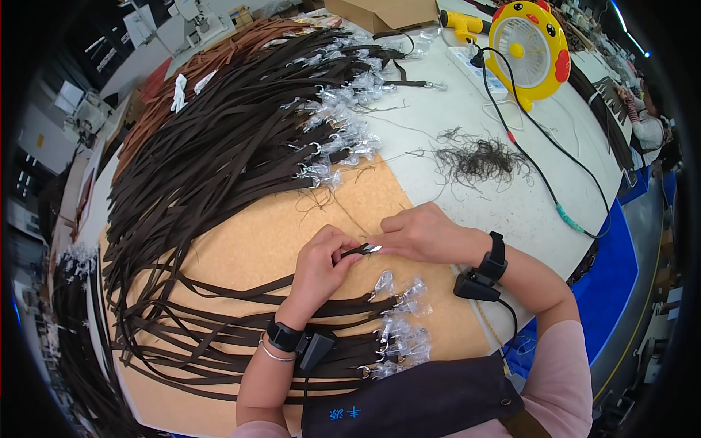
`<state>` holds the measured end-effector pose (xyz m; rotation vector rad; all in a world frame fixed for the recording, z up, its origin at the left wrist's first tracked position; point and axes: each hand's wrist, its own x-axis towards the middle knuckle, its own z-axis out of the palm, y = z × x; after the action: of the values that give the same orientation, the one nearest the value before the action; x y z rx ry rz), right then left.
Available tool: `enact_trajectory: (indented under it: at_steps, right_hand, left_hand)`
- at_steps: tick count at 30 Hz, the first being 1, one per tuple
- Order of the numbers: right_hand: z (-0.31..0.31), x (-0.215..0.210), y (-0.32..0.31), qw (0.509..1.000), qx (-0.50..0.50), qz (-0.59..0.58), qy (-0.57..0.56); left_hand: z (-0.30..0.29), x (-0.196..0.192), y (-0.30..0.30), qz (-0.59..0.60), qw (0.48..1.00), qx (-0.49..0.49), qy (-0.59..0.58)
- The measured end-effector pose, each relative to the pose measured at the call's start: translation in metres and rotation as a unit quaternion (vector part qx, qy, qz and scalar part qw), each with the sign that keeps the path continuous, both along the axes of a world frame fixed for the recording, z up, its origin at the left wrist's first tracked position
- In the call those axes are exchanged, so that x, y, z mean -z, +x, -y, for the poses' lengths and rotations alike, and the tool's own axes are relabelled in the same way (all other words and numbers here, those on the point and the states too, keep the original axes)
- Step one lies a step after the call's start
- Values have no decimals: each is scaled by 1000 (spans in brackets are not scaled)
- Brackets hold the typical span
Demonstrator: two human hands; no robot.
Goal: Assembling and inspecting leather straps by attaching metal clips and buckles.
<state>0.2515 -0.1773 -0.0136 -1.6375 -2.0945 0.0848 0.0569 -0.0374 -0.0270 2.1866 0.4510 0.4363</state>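
Note:
My left hand (321, 264) is closed in a pinch on the end of a dark brown strap (352, 252). My right hand (422, 235) meets it there, its fingers closed at the strap's tip around a small shiny whitish piece (373, 248) whose kind I cannot make out. Below my hands several more dark straps (332, 308) run across the tan board (248, 233), their metal-ringed ends wrapped in clear plastic (409, 337). Beyond my left hand lies a large pile of dark straps (212, 139), also with plastic-wrapped metal ends (343, 109).
A tangle of dark loose threads (482, 160) lies on the white table (431, 102). Behind it stand a yellow fan (520, 51), a power strip (478, 73) and a yellow-handled tool (461, 23). A black cable (537, 171) loops down the right. Brown straps (219, 55) lie far left, near a cardboard box (387, 13).

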Motion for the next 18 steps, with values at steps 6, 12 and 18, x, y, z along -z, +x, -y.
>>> enact_trajectory:
  at_steps: [6,12,18]
  right_hand:
    - [-1,0,-2,1000,-2,8,0]
    - [-4,7,-5,999,9,-27,21]
    - [-1,4,0,946,207,-243,52]
  left_hand:
    - [-1,1,-1,-4,1000,-2,1]
    - [-1,2,-1,2,1000,0,3]
    - [2,-8,-6,-31,994,-10,100]
